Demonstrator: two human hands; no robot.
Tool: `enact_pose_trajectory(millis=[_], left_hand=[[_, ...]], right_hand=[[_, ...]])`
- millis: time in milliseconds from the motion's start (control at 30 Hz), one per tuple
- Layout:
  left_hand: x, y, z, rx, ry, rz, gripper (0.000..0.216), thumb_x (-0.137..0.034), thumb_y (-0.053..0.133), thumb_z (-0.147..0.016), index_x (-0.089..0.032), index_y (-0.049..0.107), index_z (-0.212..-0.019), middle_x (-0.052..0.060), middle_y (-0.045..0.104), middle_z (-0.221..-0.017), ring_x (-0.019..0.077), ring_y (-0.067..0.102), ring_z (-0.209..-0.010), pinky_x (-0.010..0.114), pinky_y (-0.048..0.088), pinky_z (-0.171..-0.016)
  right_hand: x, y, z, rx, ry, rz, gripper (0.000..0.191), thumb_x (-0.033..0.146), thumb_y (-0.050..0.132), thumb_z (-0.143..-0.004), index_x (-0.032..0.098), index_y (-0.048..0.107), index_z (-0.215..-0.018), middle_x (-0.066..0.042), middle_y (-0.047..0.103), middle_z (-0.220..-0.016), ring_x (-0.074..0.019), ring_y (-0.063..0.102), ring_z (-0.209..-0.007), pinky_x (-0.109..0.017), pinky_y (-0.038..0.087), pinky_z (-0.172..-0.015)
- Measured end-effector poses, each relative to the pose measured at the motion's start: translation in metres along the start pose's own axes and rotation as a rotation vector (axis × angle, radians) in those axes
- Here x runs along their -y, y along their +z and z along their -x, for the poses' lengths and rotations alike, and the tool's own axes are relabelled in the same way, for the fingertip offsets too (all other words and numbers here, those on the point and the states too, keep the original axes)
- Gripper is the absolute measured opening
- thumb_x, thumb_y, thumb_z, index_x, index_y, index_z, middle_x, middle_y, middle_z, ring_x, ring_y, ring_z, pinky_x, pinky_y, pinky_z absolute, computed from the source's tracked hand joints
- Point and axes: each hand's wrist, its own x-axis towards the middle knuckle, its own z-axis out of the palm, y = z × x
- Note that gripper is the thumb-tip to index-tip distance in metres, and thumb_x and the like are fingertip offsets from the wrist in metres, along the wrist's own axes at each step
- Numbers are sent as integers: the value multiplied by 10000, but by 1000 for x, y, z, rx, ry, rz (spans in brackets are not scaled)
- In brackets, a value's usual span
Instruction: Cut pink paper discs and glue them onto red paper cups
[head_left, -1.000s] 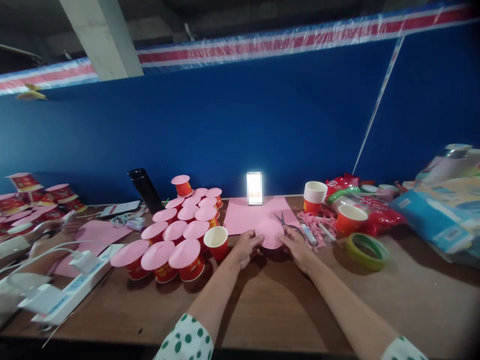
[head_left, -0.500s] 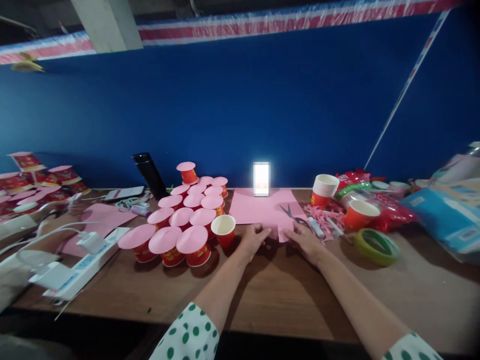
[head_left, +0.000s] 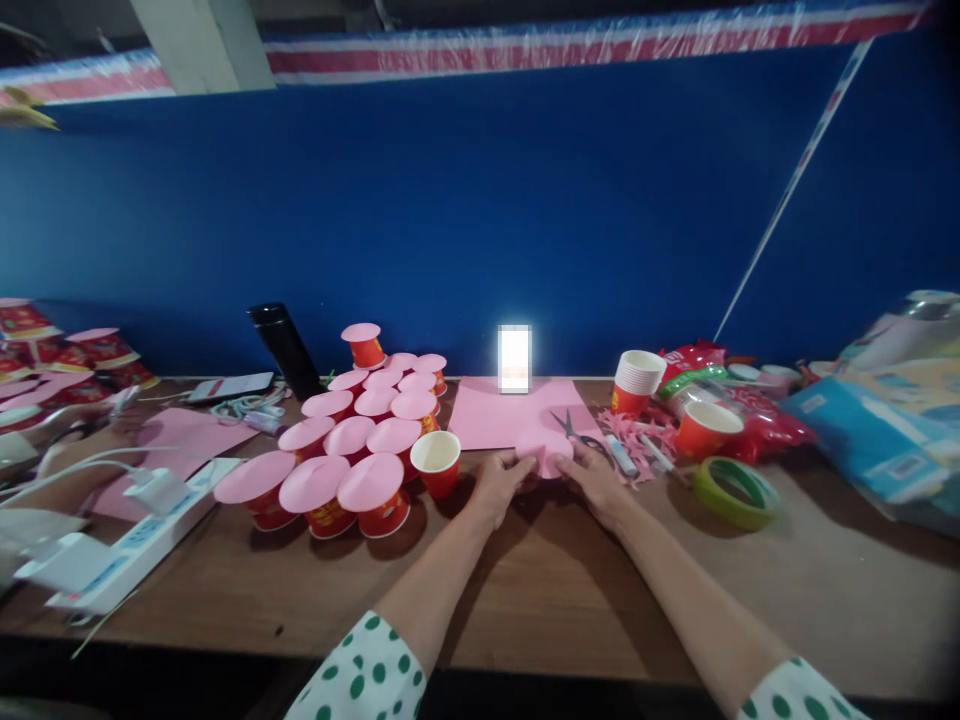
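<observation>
Both my hands meet at the middle of the wooden table [head_left: 540, 590] and pinch a small pink paper disc [head_left: 544, 446]. My left hand [head_left: 501, 482] grips its left edge and my right hand [head_left: 592, 477] grips its right edge. The disc lies just in front of a pink paper sheet [head_left: 491, 415]. An uncovered red paper cup [head_left: 436, 464] stands just left of my left hand. Scissors [head_left: 571, 430] lie beside my right hand on the sheet.
Several red cups capped with pink discs [head_left: 352, 455] cluster at the left. A stack of cups [head_left: 634, 383], another open cup [head_left: 703, 428], pink scraps [head_left: 637, 440], a green tape roll [head_left: 735, 492] and bags sit right. A power strip [head_left: 127, 545], black flask [head_left: 281, 348] and lit phone [head_left: 514, 358] are about.
The view shifted a little. The disc dropped flat against the sheet half a second ago and now shows as a round piece again between my fingers.
</observation>
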Motion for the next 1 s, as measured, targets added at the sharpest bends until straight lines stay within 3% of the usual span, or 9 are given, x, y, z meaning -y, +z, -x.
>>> enact_pose_trajectory(millis=[200, 800, 1000], left_hand=[[-1, 0, 0, -15, -13, -12, 339, -340, 844, -510, -104, 700, -707, 18, 651, -613, 95, 575, -547, 229, 498, -560], [-3, 2, 3, -15, 1, -31, 413, -410, 842, -480, -97, 702, -711, 27, 644, -620, 96, 570, -558, 220, 495, -550], [-1, 2, 2, -8, -2, -22, 403, -404, 846, -484, -99, 687, -693, 27, 642, -617, 103, 585, -574, 221, 505, -557]], right_hand=[[-2, 1, -3, -29, -13, 33, 385, 435, 771, -600, 184, 613, -846, 66, 502, -560, -91, 394, -487, -213, 261, -446], [2, 7, -1, -80, -36, 116, 369, 439, 762, -609, 189, 597, -824, 54, 537, -546, -108, 469, -487, -219, 377, -443], [2, 8, -1, -121, -47, 129, 402, 437, 768, -596, 192, 604, -869, 32, 604, -637, -122, 515, -522, -223, 411, -449]])
